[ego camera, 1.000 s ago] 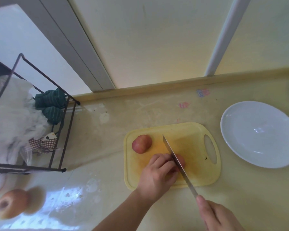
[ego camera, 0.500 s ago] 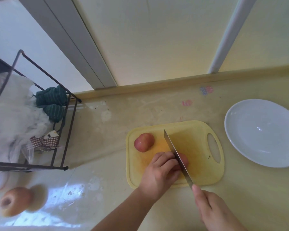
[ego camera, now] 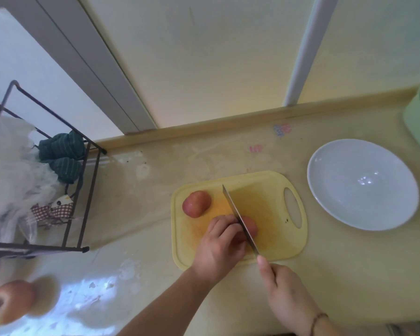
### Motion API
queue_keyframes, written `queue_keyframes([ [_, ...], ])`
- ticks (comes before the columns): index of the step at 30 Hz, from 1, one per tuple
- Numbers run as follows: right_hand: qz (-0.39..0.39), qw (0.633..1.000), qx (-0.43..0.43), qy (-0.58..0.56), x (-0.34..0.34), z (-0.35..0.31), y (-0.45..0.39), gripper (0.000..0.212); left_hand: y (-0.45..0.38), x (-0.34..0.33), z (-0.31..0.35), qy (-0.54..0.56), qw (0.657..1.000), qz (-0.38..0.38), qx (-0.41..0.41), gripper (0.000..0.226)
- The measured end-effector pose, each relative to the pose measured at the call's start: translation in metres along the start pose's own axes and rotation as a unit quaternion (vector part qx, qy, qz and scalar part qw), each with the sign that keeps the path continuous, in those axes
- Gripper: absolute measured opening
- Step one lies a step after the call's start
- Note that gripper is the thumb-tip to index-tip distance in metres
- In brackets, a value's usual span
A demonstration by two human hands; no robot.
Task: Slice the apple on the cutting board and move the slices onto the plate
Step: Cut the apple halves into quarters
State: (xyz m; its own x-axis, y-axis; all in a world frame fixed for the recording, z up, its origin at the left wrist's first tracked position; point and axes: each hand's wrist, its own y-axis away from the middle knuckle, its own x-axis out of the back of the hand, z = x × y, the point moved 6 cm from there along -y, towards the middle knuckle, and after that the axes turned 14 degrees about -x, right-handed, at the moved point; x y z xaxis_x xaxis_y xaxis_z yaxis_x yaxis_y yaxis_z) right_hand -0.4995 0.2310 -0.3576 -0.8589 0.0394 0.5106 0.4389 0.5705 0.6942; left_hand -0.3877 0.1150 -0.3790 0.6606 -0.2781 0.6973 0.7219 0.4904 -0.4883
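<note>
Running tip-away toward the far left, the knife (ego camera: 239, 220) crosses the apple half (ego camera: 249, 227); left hand (ego camera: 218, 248) apparently grips it, right hand (ego camera: 289, 292) grasps the handle.

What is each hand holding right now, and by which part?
The right hand grips the knife by its handle end. The left hand holds the apple piece being cut, fingers curled over its top.

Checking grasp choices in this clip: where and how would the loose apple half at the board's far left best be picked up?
Judging by its pose, the loose apple half lies with its rounded skin up, apparently cut face down, on the cutting board. Pinch its curved sides from above, coming from the left, away from the knife.
</note>
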Motion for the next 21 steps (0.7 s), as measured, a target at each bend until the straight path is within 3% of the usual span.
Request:
queue_keyframes([
  [4,-0.004,1.000,0.000,-0.008,0.004,0.000,0.000,0.057,-0.001,-0.001,-0.002,-0.020,0.999,-0.029,0.002,0.037],
  [12,-0.004,1.000,0.004,-0.017,0.003,0.001,0.001,0.056,-0.001,0.002,0.006,-0.037,0.999,-0.035,-0.010,0.035],
  [21,-0.007,1.000,0.011,-0.008,0.004,-0.002,0.005,0.056,0.003,0.001,0.029,-0.077,0.996,0.032,-0.012,0.006],
])
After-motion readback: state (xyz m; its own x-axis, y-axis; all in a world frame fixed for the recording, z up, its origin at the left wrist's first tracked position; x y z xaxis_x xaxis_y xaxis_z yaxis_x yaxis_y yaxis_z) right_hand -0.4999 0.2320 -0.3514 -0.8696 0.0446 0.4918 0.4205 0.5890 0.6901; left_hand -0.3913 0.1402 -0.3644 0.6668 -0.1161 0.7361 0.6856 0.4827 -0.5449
